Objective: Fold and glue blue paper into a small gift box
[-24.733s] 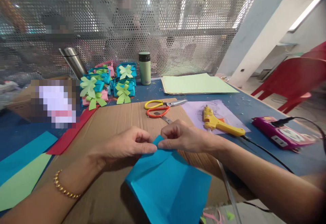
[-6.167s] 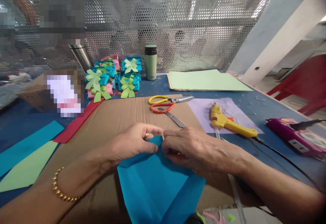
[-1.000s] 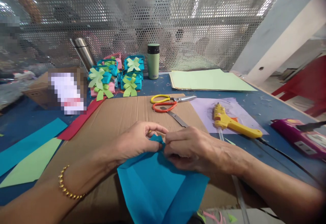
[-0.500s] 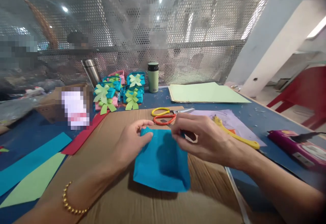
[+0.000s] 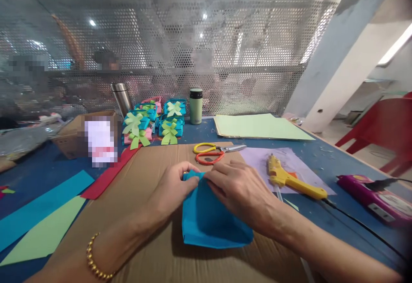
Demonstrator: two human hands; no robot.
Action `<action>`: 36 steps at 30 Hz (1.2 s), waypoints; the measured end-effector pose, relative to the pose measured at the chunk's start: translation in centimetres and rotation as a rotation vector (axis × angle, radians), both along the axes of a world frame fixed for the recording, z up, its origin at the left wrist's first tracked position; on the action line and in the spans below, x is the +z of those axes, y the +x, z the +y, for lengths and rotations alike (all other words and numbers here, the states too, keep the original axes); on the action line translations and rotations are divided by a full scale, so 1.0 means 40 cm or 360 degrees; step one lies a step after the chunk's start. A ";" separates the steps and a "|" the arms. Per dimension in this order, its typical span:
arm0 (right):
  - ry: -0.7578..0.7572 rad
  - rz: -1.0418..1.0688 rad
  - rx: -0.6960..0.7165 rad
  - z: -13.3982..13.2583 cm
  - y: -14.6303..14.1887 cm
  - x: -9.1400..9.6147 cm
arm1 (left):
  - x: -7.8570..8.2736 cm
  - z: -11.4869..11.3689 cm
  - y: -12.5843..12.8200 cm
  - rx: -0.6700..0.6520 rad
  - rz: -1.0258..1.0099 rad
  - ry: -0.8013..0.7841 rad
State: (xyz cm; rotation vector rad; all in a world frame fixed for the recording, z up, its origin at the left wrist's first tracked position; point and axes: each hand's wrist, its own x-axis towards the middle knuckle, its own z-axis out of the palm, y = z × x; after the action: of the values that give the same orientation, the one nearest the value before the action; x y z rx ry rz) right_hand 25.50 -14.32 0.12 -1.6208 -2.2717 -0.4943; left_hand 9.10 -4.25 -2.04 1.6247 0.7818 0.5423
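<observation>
A blue paper bag [image 5: 214, 220], folded and open toward me, rests over the cardboard sheet [image 5: 141, 248]. My left hand [image 5: 175, 188] pinches its far left corner between thumb and fingers. At the far edge, my right hand [image 5: 238, 190] has its fingers pressed together on the paper, close to the left fingertips. Part of the bag's right side is hidden under that hand. Just beyond the hands lie scissors [image 5: 214, 153] with one yellow and one red handle. A yellow glue gun [image 5: 289, 180] sits to the right on a lilac sheet [image 5: 255, 162].
Small blue and pink bags with green bows [image 5: 170, 130] stand at the back, beside a green tumbler [image 5: 196, 107] and a steel flask [image 5: 121, 98]. Blue [image 5: 48, 208], red [image 5: 112, 173] and pale green strips lie left. A purple power strip [image 5: 370, 199] is at right.
My right hand has come down and left onto the bag's far edge, its fingers now closed on the paper. The bag has shifted slightly right, and the camera view has tilted up.
</observation>
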 end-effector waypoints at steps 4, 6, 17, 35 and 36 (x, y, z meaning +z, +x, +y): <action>0.0058 -0.0071 0.0097 0.003 0.002 -0.010 | 0.007 -0.006 0.000 0.0012 0.0002 -0.0005; 0.0101 -0.0080 0.0134 0.002 -0.002 -0.010 | 0.008 -0.008 0.000 0.0009 0.0000 0.0031; 0.0078 -0.0227 0.0227 -0.002 -0.016 -0.005 | 0.021 -0.020 0.002 0.0058 0.0051 0.0230; -0.0258 0.0074 0.0431 -0.029 -0.017 0.026 | 0.017 0.003 -0.004 0.0141 0.0073 0.0322; -0.0238 0.0109 0.0411 -0.031 -0.013 0.028 | 0.018 0.004 -0.005 0.0130 0.0073 0.0313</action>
State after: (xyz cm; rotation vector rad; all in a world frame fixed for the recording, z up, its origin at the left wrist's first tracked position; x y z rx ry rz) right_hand 24.98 -15.56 1.25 -1.3554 -2.4677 -0.2070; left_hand 8.91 -4.11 -1.32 1.7967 0.8531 0.6592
